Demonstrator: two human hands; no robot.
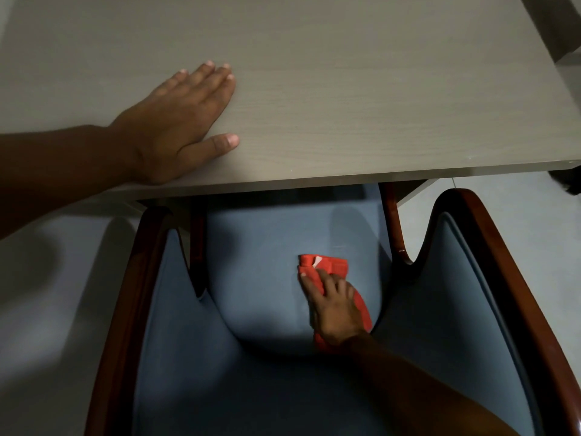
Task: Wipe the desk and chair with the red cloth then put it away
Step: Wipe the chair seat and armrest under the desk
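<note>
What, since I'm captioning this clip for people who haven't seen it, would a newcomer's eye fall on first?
The red cloth, bright against the blue chair seat at lower centre, pressed down under the right hand. Next, the left hand, lying flat and open on the grey-brown desk near its front edge, upper left. The chair's glossy dark wooden arms frame the seat on both sides.

Dim light here, soft and flat. The tabletop (345,89) takes most of it, evenly lit with no glare. Below its edge the chair seat (267,247) falls into heavy shadow, darkest toward the bottom of the frame. One small glint sits on the wooden chair frame (401,250). A soft-edged shadow smudges the floor (37,262) — and the wide lens bows straight lines near the borders.
</note>
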